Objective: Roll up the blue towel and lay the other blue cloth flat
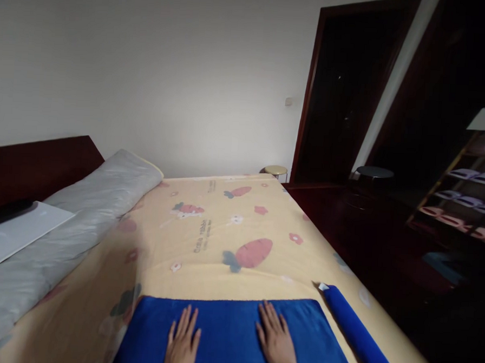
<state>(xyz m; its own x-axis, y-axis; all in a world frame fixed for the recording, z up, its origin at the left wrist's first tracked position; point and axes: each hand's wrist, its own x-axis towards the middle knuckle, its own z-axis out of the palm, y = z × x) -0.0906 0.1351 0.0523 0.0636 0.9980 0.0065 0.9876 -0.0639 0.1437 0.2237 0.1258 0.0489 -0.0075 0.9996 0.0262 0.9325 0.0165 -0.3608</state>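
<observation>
Dim bedroom light falls on a wide bed (224, 224) dressed in a yellow sheet (206, 255) printed with carrots and small flowers, its dark wooden headboard (36, 165) standing along the left edge of the view. A person's two bare hands rest palm-down on a blue towel (234, 333) laid out on the near end of the sheet. The left hand (182, 343) lies flat with its fingers spread and pointing away from the person, gripping nothing; the right hand (277, 340) lies just as flat, fingers fanned and slightly angled to the left, also closed on nothing. Both hands press on the towel's top surface, well apart from each other. The towel's flat part spreads sideways across the bed, its far edge running left to right, roughly parallel to the bottom of the view. At its right side a rolled or folded length of the same blue cloth (356, 334) runs diagonally, its long axis pointing from the lower right up toward the middle of the bed, ending in a small white tag (323, 287). A long grey bolster (82, 216) lies along the headboard, with a white board (12, 234) beside it. Beyond the bed stand a small round stool (275, 171) and a dark doorway (344, 95); shelves (464, 204) show at right.
</observation>
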